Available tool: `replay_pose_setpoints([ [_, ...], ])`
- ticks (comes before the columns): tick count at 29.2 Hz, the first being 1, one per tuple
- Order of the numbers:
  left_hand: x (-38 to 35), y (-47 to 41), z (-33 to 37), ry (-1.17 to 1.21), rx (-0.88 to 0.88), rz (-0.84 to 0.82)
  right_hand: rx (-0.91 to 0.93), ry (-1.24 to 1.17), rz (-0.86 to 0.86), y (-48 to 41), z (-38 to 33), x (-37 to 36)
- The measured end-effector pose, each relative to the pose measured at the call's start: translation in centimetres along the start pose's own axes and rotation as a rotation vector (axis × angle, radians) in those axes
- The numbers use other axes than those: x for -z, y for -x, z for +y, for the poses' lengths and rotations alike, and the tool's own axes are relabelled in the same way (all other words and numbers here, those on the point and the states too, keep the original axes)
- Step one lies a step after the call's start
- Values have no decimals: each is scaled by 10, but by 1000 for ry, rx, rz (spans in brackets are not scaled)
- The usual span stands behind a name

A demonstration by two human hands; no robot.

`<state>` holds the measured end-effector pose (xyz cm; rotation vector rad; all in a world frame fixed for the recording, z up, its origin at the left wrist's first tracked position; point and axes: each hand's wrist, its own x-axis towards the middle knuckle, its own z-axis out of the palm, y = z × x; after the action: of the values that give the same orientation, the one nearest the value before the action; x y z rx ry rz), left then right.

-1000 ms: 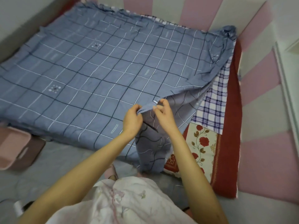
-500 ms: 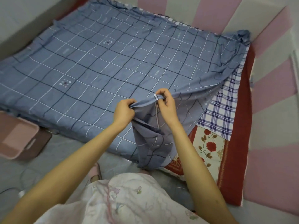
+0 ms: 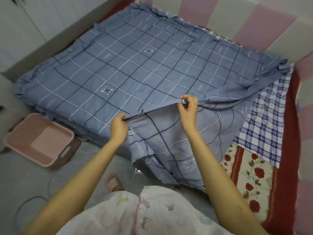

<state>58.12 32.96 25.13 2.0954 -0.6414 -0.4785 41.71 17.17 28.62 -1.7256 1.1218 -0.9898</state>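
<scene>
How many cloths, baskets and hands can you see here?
Blue checked duvet cover: 1
Purple plaid cloth: 1
Red flowered blanket: 1
Pink basket: 1
Hands: 2, the left hand and right hand, both gripping the cover's edge
Total: 6

Both arms stretch forward — left grip [image 3: 118,126] curled low, right grip [image 3: 188,110] pinching higher, well apart.
</scene>
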Motion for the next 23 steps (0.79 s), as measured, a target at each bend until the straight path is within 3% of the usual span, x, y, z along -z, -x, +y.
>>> replay_pose_setpoints([
  [7, 117, -90, -93, 51, 94, 43, 86, 109, -79, -28, -63, -176],
  [17, 209, -187, -127, 152, 171, 154, 124, 149, -115, -89, -103, -317],
  [23, 253, -258, -147, 116, 126, 249, 180, 101, -156, -138, -114, -422],
])
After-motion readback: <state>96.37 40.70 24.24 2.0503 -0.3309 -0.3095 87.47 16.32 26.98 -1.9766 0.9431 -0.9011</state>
